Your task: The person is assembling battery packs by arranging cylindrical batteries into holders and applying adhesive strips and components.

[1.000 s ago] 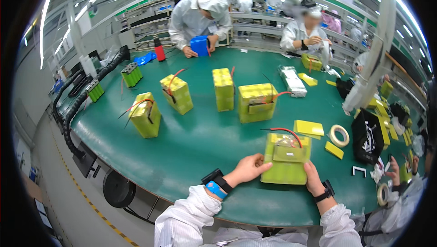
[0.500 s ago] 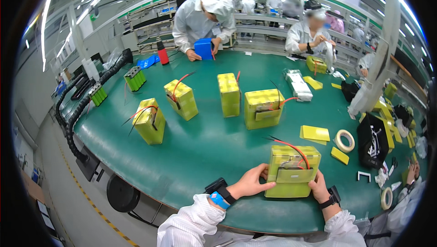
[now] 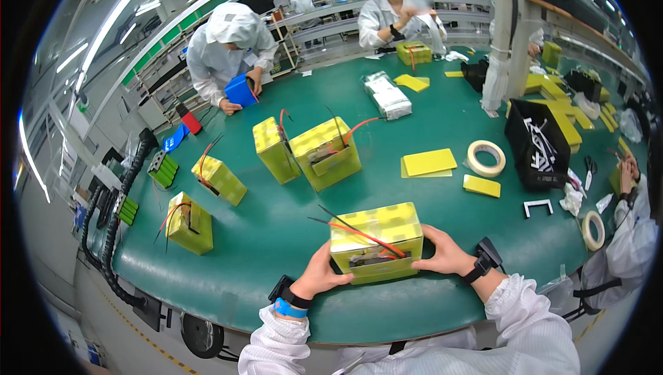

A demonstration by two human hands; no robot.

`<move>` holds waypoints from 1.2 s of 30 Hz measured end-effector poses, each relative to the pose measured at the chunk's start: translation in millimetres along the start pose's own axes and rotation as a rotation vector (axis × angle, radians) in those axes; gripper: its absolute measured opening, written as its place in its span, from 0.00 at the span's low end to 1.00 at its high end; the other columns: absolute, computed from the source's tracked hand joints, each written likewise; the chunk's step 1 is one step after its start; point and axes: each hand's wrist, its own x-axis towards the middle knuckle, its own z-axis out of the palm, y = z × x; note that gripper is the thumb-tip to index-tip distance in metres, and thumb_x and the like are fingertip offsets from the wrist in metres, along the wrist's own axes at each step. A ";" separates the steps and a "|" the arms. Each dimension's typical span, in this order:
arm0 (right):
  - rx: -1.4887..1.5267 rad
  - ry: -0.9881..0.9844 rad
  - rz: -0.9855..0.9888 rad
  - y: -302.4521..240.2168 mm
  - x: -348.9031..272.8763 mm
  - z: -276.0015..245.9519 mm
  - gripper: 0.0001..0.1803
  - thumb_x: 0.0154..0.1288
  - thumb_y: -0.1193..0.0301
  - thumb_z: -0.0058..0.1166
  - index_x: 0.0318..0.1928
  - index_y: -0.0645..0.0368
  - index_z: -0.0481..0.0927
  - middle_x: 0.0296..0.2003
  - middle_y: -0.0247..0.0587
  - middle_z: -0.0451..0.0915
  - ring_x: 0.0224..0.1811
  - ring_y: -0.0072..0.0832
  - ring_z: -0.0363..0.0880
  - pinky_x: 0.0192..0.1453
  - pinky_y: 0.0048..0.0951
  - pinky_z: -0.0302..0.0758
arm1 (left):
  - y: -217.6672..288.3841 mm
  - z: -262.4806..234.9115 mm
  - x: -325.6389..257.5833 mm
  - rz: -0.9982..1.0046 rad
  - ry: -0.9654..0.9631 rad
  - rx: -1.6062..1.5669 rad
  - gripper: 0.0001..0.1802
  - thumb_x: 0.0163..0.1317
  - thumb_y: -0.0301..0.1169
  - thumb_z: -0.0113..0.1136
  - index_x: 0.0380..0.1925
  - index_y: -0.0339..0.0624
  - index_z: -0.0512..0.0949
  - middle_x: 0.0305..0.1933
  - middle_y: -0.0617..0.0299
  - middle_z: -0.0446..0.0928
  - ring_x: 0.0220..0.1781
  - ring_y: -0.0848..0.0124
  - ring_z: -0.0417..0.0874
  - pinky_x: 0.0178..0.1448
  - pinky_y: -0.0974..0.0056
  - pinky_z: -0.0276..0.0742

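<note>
Both of my hands clasp the yellow battery pack (image 3: 376, 242), left hand (image 3: 319, 275) on its left end and right hand (image 3: 445, 254) on its right end, fingers wrapped round the corners. Since a second ago I have drawn it toward me, and it now stands upright at the near edge of the green table (image 3: 276, 223), which I judge puts it ready for close work. Its casing is bright yellow wrap; a red wire (image 3: 366, 235) and a black one trail across its top. Beyond my grip stand four similar packs, and off to the right a tape roll (image 3: 486, 158).
</note>
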 end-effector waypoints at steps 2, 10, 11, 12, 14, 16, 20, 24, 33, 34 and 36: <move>-0.044 -0.021 -0.050 2.7 0.6 -1.5 0.45 0.50 0.60 0.71 0.64 0.67 0.63 0.59 0.55 0.70 0.61 0.45 0.70 0.65 0.39 0.67 | -2.7 0.8 -3.0 0.005 -0.005 0.016 0.46 0.40 0.29 0.74 0.62 0.34 0.64 0.61 0.50 0.70 0.63 0.58 0.71 0.68 0.60 0.64; -0.023 -0.087 -0.058 -1.5 3.1 -6.4 0.46 0.51 0.59 0.70 0.65 0.66 0.60 0.61 0.56 0.67 0.64 0.47 0.66 0.67 0.40 0.64 | 7.0 2.2 -7.7 0.001 -0.025 0.079 0.43 0.41 0.28 0.77 0.59 0.36 0.67 0.58 0.55 0.72 0.58 0.64 0.74 0.64 0.61 0.68; -0.008 -0.087 -0.050 -1.5 2.9 -6.6 0.47 0.51 0.59 0.70 0.65 0.66 0.60 0.61 0.56 0.67 0.64 0.47 0.65 0.68 0.40 0.63 | 6.7 3.6 -7.5 -0.001 -0.017 0.094 0.43 0.41 0.28 0.77 0.59 0.36 0.67 0.57 0.56 0.72 0.58 0.65 0.74 0.64 0.61 0.68; 0.006 -0.086 -0.042 -1.0 3.2 -6.5 0.47 0.51 0.59 0.70 0.65 0.67 0.60 0.61 0.56 0.67 0.65 0.48 0.65 0.68 0.40 0.63 | 6.9 5.4 -7.3 -0.005 -0.013 0.095 0.43 0.41 0.28 0.77 0.59 0.36 0.67 0.57 0.56 0.72 0.58 0.65 0.74 0.64 0.61 0.68; 0.006 -0.083 -0.038 -0.1 3.2 -5.5 0.47 0.51 0.59 0.71 0.65 0.67 0.60 0.61 0.56 0.67 0.64 0.48 0.65 0.68 0.40 0.63 | 8.6 9.7 -6.3 0.032 -0.016 0.125 0.43 0.41 0.28 0.78 0.59 0.36 0.67 0.56 0.56 0.73 0.57 0.67 0.74 0.64 0.61 0.67; 0.002 -0.082 -0.035 0.1 3.2 -5.1 0.47 0.51 0.60 0.71 0.65 0.67 0.60 0.61 0.56 0.67 0.64 0.48 0.65 0.68 0.40 0.63 | 8.1 13.8 -4.5 0.013 -0.013 0.081 0.43 0.41 0.28 0.78 0.59 0.36 0.67 0.56 0.57 0.73 0.58 0.67 0.74 0.64 0.61 0.67; 0.020 -0.088 -0.031 0.8 4.1 -4.8 0.47 0.50 0.61 0.72 0.65 0.67 0.60 0.61 0.57 0.67 0.64 0.48 0.65 0.68 0.39 0.63 | 20.6 15.6 2.3 0.098 0.003 0.132 0.42 0.41 0.27 0.78 0.58 0.36 0.67 0.56 0.57 0.74 0.58 0.67 0.74 0.64 0.62 0.68; -0.002 -0.088 -0.043 -1.9 4.8 -5.1 0.48 0.49 0.62 0.72 0.65 0.67 0.60 0.61 0.57 0.67 0.64 0.48 0.66 0.67 0.39 0.64 | 28.8 13.6 0.4 0.002 0.009 0.014 0.42 0.41 0.26 0.77 0.59 0.35 0.67 0.56 0.57 0.74 0.58 0.68 0.73 0.64 0.62 0.68; -0.048 -0.095 0.001 -2.6 2.1 -0.1 0.49 0.49 0.65 0.72 0.68 0.66 0.58 0.63 0.56 0.66 0.65 0.47 0.65 0.69 0.38 0.63 | 22.1 9.2 -3.4 -0.062 0.033 -0.145 0.47 0.36 0.24 0.75 0.61 0.33 0.64 0.59 0.54 0.71 0.60 0.65 0.72 0.65 0.63 0.66; -0.053 -0.103 0.001 -2.2 2.4 1.2 0.49 0.49 0.65 0.72 0.68 0.66 0.58 0.63 0.56 0.66 0.65 0.47 0.65 0.69 0.38 0.63 | 23.8 8.0 -4.7 -0.084 0.026 -0.156 0.47 0.36 0.25 0.74 0.61 0.34 0.64 0.59 0.54 0.71 0.60 0.65 0.71 0.66 0.63 0.66; -0.053 -0.101 0.005 0.0 3.6 5.6 0.50 0.49 0.65 0.72 0.69 0.65 0.57 0.63 0.56 0.65 0.66 0.46 0.65 0.69 0.38 0.63 | 24.0 4.8 -5.9 -0.104 0.022 -0.172 0.48 0.36 0.25 0.74 0.62 0.34 0.63 0.59 0.53 0.71 0.60 0.64 0.71 0.66 0.63 0.65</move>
